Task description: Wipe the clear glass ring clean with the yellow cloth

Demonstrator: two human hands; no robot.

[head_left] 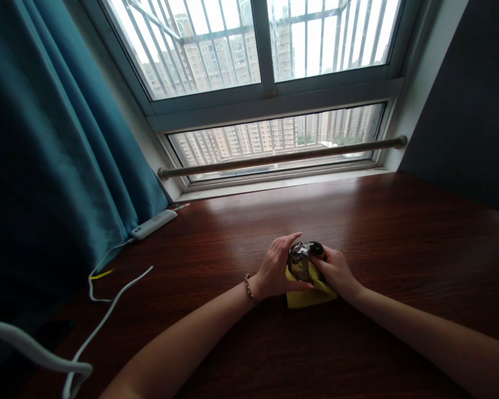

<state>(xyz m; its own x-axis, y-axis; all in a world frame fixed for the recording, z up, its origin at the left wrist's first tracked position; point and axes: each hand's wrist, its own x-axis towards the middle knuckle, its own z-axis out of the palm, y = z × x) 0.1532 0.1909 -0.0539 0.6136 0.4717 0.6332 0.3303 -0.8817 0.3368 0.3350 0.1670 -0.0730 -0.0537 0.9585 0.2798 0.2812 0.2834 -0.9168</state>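
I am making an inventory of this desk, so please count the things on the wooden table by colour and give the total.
Yellow: 1, the cloth under both hands, left hand and right hand.
Dark and shiny: 1, the small object that both hands hold over the cloth.
White: 2, the flat device by the curtain and the cable.
Total: 4
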